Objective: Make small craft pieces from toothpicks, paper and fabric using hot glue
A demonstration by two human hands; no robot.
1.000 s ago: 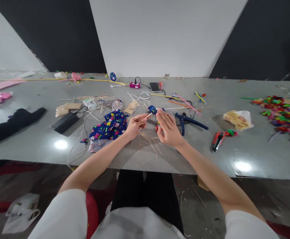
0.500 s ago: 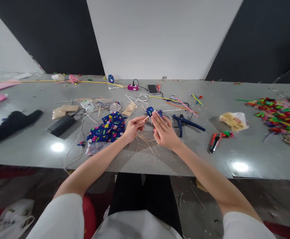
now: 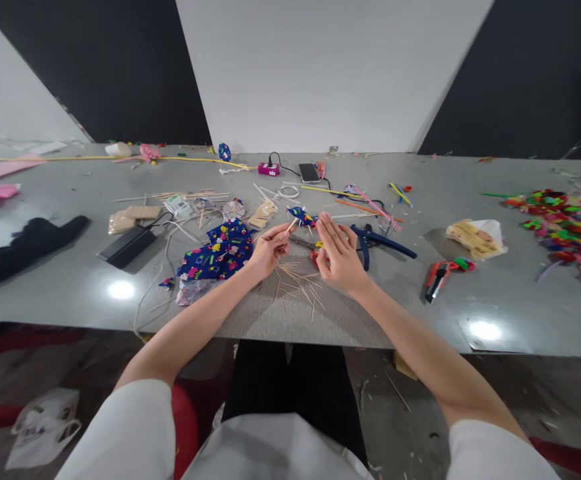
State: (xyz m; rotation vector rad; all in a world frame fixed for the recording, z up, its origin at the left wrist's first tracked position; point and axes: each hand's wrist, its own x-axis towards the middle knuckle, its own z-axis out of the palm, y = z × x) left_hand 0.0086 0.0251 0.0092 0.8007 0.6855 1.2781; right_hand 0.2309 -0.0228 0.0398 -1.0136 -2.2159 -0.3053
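Note:
Between thumb and fingers, my left hand (image 3: 269, 249) pinches a thin wooden stick (image 3: 293, 225). A small piece of blue patterned fabric (image 3: 301, 215) is at the stick's upper end. My right hand (image 3: 340, 252) is just right of the fabric, its fingers stretched out, with nothing visible held in it. Scissors with red handles (image 3: 315, 257) lie partly behind the right hand. Below both hands, several thin wooden sticks (image 3: 298, 285) are scattered on the grey table (image 3: 265, 327). A larger blue patterned cloth (image 3: 218, 252) lies beside my left wrist.
Blue-handled pliers (image 3: 385, 241) lie right of my right hand, and a cutter (image 3: 436, 283) farther right. A black box (image 3: 128, 247) with a cable sits left. Behind are a phone (image 3: 309, 173) and pipe cleaners (image 3: 370, 203); colourful craft pieces (image 3: 560, 227) fill the far right.
My right hand has moved slightly right, away from the fabric piece, which now shows more fully. The view has shifted a little.

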